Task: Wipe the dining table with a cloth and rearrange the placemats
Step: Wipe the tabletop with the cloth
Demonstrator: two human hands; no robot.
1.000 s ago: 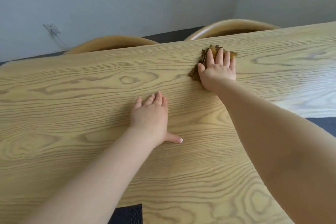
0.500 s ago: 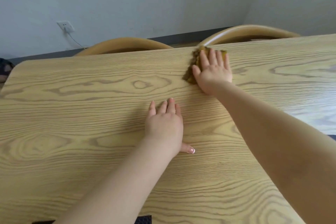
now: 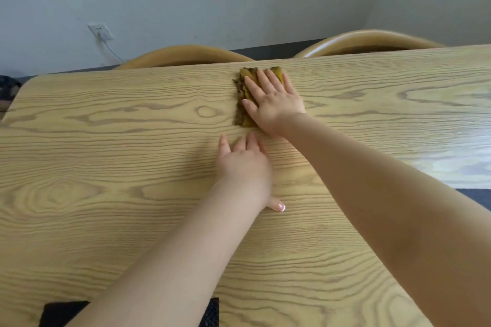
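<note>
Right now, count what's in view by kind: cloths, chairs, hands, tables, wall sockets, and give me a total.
Cloths: 1, cloth under the right hand
Chairs: 2, left chair, right chair
Hands: 2, with the left hand flat on the table
Tables: 1, table
Sockets: 1, socket
Total: 7

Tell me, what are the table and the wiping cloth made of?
The table looks like pale wood or a wood-look laminate: bold grain lines, slight sheen. The cloth under the right hand seems a soft, nubby fabric, mustard-brown with a ragged edge.
</note>
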